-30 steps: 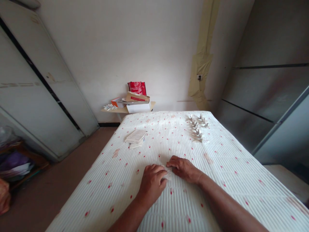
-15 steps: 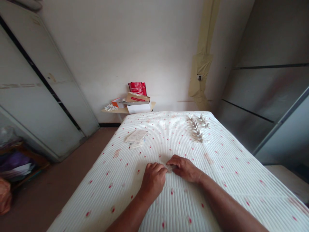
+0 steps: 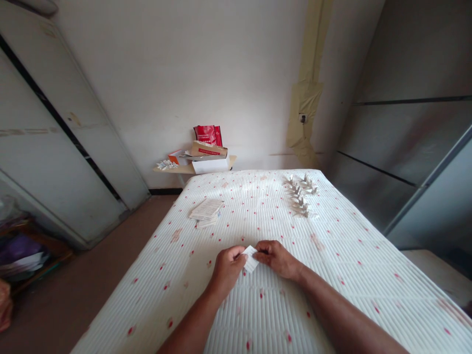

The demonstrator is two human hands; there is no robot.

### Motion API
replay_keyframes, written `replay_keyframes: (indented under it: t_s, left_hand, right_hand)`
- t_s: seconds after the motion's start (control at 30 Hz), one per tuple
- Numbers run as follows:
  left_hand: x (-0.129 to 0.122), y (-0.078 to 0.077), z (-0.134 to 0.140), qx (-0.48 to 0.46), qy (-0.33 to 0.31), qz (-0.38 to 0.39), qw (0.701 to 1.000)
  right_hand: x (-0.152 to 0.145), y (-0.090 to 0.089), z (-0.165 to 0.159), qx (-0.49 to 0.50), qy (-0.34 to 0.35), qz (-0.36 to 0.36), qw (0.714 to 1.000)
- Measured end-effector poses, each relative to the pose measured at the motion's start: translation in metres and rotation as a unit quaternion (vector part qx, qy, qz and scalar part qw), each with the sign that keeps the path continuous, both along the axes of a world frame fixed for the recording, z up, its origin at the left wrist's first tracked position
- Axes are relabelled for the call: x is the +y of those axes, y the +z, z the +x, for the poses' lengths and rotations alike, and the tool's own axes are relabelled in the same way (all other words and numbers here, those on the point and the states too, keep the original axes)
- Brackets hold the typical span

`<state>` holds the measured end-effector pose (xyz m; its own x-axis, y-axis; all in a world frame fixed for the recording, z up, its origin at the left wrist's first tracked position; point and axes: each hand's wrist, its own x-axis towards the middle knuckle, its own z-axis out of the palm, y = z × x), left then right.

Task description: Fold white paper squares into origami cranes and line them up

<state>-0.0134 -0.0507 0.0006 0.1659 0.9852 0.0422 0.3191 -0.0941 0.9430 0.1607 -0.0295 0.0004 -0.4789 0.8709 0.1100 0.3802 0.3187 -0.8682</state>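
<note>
A small folded square of printed paper [image 3: 250,259] is held up, turned like a diamond, between my two hands. My left hand [image 3: 229,265] pinches its left corner between thumb and fingers. On the opposite corner, my right hand [image 3: 276,258] grips it the same way, the other fingers curled behind. Farther off to the left lies a stack of printed paper sheets [image 3: 207,210]. Folded paper cranes [image 3: 300,196], several of them, stand in a cluster at the far right of the bed.
The bed [image 3: 273,305] has a ribbed white cover with red dots. Past its far left end, a small shelf [image 3: 184,168] carries a white box [image 3: 211,165], a red bag [image 3: 208,134] and more folded paper pieces [image 3: 167,164]. Cabinets flank both sides.
The folded paper has been lifted and tilted, so its pale diamond face now shows. My left hand has turned and shifted slightly left; the right hand keeps its pinch.
</note>
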Motion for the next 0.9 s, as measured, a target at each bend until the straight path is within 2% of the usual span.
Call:
replay_keyframes:
  t_s: [0.13, 0.23, 0.33, 0.43, 0.5, 0.57, 0.7, 0.9]
  left_hand:
    - [0.007, 0.000, 0.002, -0.033, 0.001, -0.013, 0.999]
    - [0.011, 0.003, 0.003, -0.066, -0.001, -0.032, 0.997]
    - [0.013, 0.008, 0.002, -0.108, 0.019, -0.072, 0.991]
    - [0.015, 0.012, 0.000, -0.106, 0.078, -0.116, 0.985]
    - [0.015, 0.013, 0.000, -0.111, 0.109, -0.143, 0.977]
    - [0.016, 0.013, 0.000, -0.128, 0.115, -0.165, 0.971]
    - [0.016, 0.013, 0.002, -0.136, 0.114, -0.179, 0.968]
    - [0.013, 0.012, 0.005, -0.129, 0.126, -0.157, 0.971]
  right_hand:
    - [0.003, 0.000, 0.000, -0.021, -0.013, -0.009, 1.000]
    - [0.003, 0.000, 0.003, -0.004, -0.009, 0.011, 1.000]
    - [0.000, 0.003, 0.006, 0.029, -0.027, 0.072, 0.997]
    - [-0.004, 0.008, 0.006, 0.029, -0.037, 0.182, 0.982]
    - [-0.006, 0.011, 0.004, 0.007, -0.031, 0.251, 0.968]
    - [-0.007, 0.011, 0.002, -0.025, -0.020, 0.289, 0.957]
    - [-0.009, 0.007, -0.002, -0.081, 0.002, 0.309, 0.948]
    - [-0.011, 0.007, -0.006, -0.166, -0.005, 0.348, 0.923]
